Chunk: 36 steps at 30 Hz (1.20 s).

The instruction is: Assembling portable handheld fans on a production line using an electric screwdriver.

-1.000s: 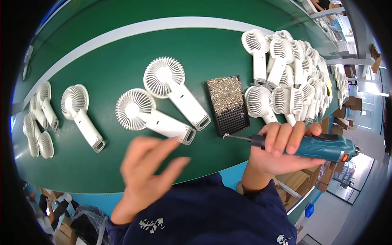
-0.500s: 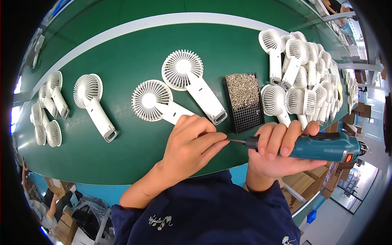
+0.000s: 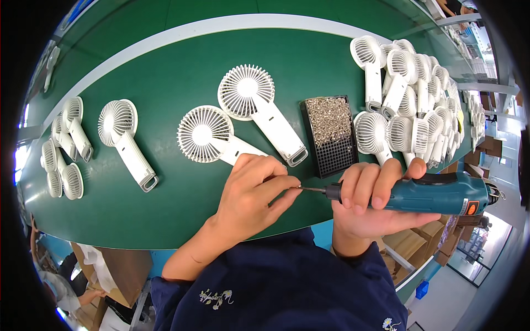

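Observation:
My right hand [image 3: 367, 201] is wrapped around a teal electric screwdriver [image 3: 430, 196], which lies level with its thin bit [image 3: 312, 189] pointing left. My left hand [image 3: 251, 193] is closed in a pinch, thumb and forefinger meeting at the bit's tip. Whatever is between those fingertips is too small to make out. Just behind the left hand lies a white handheld fan [image 3: 205, 134], its handle end partly hidden by the hand. A second white handheld fan [image 3: 246, 92] lies behind it. Beside them stands a black tray [image 3: 335, 163] with many small screws [image 3: 329, 117] in its far part.
A heap of white handheld fans [image 3: 403, 99] covers the table's right side. At left lies a single fan [image 3: 117, 122], with several more fans [image 3: 70, 149] farther left. The green table [image 3: 138, 220] has a curved near edge. Another person's arm [image 3: 91, 297] shows beside a cardboard box [image 3: 124, 270] at lower left.
My left hand and the screwdriver in my right hand have shifted slightly left together, the bit still at the fingertips. At lower left, a cardboard box has come into view near the other person.

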Each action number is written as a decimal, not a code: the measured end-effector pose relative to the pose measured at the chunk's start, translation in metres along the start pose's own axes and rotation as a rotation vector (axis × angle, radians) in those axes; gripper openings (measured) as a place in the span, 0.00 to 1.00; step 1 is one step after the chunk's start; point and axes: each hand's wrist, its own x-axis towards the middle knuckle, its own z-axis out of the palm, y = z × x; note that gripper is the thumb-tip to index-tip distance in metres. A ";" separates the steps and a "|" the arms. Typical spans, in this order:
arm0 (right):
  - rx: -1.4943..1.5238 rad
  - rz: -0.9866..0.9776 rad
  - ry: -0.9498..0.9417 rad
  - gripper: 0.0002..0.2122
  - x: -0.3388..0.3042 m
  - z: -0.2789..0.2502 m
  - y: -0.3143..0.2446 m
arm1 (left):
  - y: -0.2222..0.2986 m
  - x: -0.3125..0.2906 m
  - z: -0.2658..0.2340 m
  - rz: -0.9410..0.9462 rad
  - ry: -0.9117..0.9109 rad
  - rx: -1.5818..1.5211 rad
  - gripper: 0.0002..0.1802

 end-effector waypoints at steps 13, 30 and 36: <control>-0.084 -0.028 -0.098 0.36 0.002 0.001 0.012 | -0.006 -0.002 0.003 0.041 0.041 0.072 0.11; -0.255 -0.057 -0.392 0.40 0.011 0.014 0.046 | -0.012 0.000 -0.018 -0.044 -0.042 0.205 0.15; -0.148 -0.034 -0.339 0.39 0.011 0.016 0.048 | -0.013 0.000 -0.018 -0.042 -0.048 0.228 0.14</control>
